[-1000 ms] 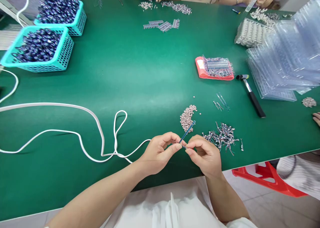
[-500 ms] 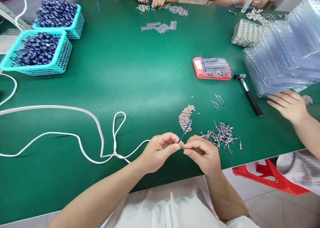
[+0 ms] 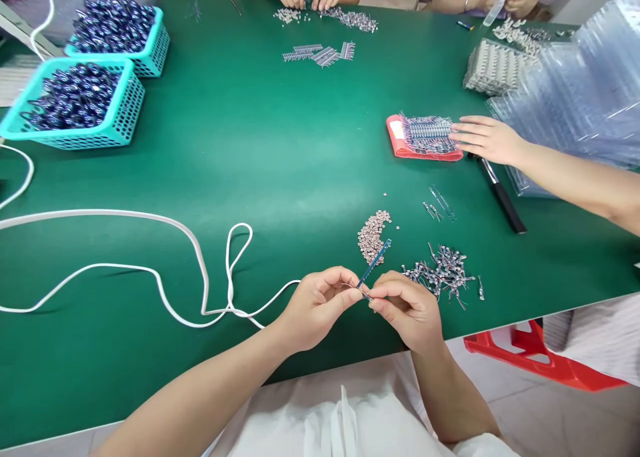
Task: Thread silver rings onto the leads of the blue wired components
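My left hand (image 3: pixel 325 305) is pinched closed on a narrow blue circuit-board strip (image 3: pixel 376 263), which slants up and to the right from between the fingers. Close against it, my right hand (image 3: pixel 407 307) pinches the strip's lower end, where thin wire leads show; the fingertips hide what exactly sits there. Just behind the strip lies a heap of small round copper-coloured pieces (image 3: pixel 371 237). Beside my right hand spreads a pile of small wired components (image 3: pixel 443 270). Several loose parts and thin strips (image 3: pixel 440 203) lie farther back.
A co-worker's hand (image 3: pixel 487 139) reaches from the right to a red bundle (image 3: pixel 400 147) topped with wired boards. A hammer (image 3: pixel 505 200) lies below that arm, near stacked clear plastic trays (image 3: pixel 565 117). White cables (image 3: pixel 150 270) cross the left; blue baskets (image 3: pixel 133 107) stand behind.
The co-worker's hand at the right has moved up and left from the plastic trays to the red bundle. My hands stay nearly still; the strip sticks out slightly farther to the right.
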Motion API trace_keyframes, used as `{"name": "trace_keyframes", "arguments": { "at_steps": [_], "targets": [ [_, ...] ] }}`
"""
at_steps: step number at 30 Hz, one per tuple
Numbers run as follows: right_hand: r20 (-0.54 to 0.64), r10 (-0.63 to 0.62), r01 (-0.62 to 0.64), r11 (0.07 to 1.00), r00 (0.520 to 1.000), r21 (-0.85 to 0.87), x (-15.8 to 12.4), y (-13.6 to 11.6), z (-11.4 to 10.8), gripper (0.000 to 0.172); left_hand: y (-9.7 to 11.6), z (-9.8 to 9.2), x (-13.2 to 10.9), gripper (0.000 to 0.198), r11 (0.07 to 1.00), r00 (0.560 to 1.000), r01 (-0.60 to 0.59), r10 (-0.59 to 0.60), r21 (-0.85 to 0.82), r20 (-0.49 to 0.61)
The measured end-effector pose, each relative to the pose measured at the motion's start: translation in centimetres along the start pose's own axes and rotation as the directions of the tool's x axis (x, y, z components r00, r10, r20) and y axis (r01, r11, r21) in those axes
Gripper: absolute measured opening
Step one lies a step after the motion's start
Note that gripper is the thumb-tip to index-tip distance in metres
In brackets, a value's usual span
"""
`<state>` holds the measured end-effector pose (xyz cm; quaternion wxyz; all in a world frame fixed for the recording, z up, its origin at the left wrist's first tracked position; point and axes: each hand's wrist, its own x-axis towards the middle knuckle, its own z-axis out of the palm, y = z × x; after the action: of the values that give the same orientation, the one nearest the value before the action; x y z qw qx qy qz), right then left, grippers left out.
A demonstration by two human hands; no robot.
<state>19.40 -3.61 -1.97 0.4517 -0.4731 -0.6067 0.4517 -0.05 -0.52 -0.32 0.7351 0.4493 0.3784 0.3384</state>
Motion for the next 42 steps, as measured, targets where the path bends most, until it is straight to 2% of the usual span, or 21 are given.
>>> {"name": "trace_keyframes", "arguments": {
  "at_steps": [8,14,18,25,31,36,42],
  "targets": [
    [0.001,0.015,-0.015,1.000,1.000,0.027,-0.1,0.0,0.0,0.014,0.3,0.1,-0.3,0.016,0.989,0.998,-0.052,0.057,0.137,-0.036],
    [0.072,0.085,-0.094,0.987,0.994,0.127,0.1,0.0,-0.2,0.012,0.9,-0.3,-0.3,0.015,0.924,0.994,-0.113,0.109,0.366,0.030],
    [0.100,0.096,-0.108,0.986,0.990,0.125,0.3,0.0,-0.4,0.011,1.4,-0.4,-0.3,0.015,0.894,0.992,-0.128,0.113,0.430,0.060],
    [0.097,0.097,-0.101,0.994,0.991,0.038,0.4,0.0,-0.5,0.010,1.4,-0.3,-0.2,0.015,0.894,0.994,-0.108,0.082,0.436,0.078],
    [0.117,0.147,-0.163,0.976,0.982,0.143,0.3,0.1,-0.4,0.009,1.2,-0.1,-0.4,0.015,0.915,0.998,-0.059,0.048,0.399,0.039],
    [0.123,0.182,-0.201,0.966,0.975,0.162,0.4,-0.1,-0.3,0.007,1.0,-0.1,-0.4,0.014,0.933,0.999,-0.030,0.024,0.358,0.021],
    [0.080,0.137,-0.153,0.958,0.987,0.244,0.5,0.0,0.1,0.009,1.0,0.0,-0.1,0.013,0.943,1.000,-0.016,0.014,0.331,0.009]
  ]
}}
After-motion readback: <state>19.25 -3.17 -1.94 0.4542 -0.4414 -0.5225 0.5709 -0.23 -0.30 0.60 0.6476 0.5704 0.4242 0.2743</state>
